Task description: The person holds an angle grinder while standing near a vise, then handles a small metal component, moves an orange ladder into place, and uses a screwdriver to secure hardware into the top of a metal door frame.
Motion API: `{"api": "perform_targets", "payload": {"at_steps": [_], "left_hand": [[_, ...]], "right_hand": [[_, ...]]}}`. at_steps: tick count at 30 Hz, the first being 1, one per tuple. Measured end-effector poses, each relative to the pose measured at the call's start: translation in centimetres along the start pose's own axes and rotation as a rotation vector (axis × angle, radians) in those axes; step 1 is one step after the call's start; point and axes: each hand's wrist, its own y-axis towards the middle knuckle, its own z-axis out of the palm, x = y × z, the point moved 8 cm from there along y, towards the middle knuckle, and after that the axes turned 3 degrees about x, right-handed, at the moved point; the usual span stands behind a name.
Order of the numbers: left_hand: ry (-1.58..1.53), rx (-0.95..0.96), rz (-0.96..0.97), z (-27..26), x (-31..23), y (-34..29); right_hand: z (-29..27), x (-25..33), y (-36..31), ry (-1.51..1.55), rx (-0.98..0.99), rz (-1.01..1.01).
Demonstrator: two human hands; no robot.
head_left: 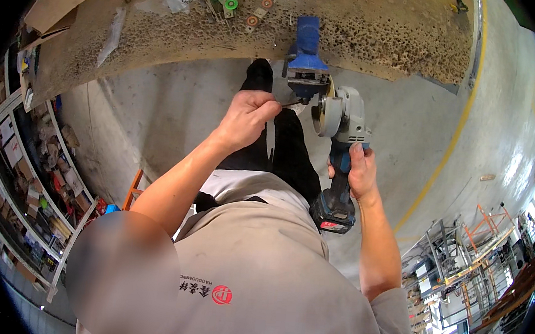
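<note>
A blue bench vise (307, 60) is fixed at the near edge of the workbench. My left hand (252, 117) is closed beside its near end, around a thin dark bar (292, 102) that reaches toward the vise; whether the bar belongs to the vise, I cannot tell. In my right hand (360, 171) is a cordless angle grinder (351, 114), gripped by its dark handle with the battery toward me. The grinder's round guard (327, 116) sits just right of the vise's near end. Part of a yellowish disc shows by the jaws.
The workbench (378, 44) has a pitted, burnt-looking top. On it lie brackets with green wheels (230, 4), another with orange wheels (252, 21) and clear plastic (111, 38). Loaded shelves (45, 193) stand at left, metal frames (461, 257) at right. A yellow line (447, 157) crosses the floor.
</note>
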Motion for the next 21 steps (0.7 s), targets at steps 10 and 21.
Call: {"api": "perform_targets", "payload": {"at_steps": [10,21], "left_hand": [[-0.014,0.012,0.002,0.09,0.14,0.11],[-0.020,0.022,-0.018,0.12,0.07,0.07]], "right_hand": [[0.25,-0.28,-0.15,0.049,-0.002,-0.011],[0.22,-0.57,-0.41,0.044,-0.007,-0.021]]}}
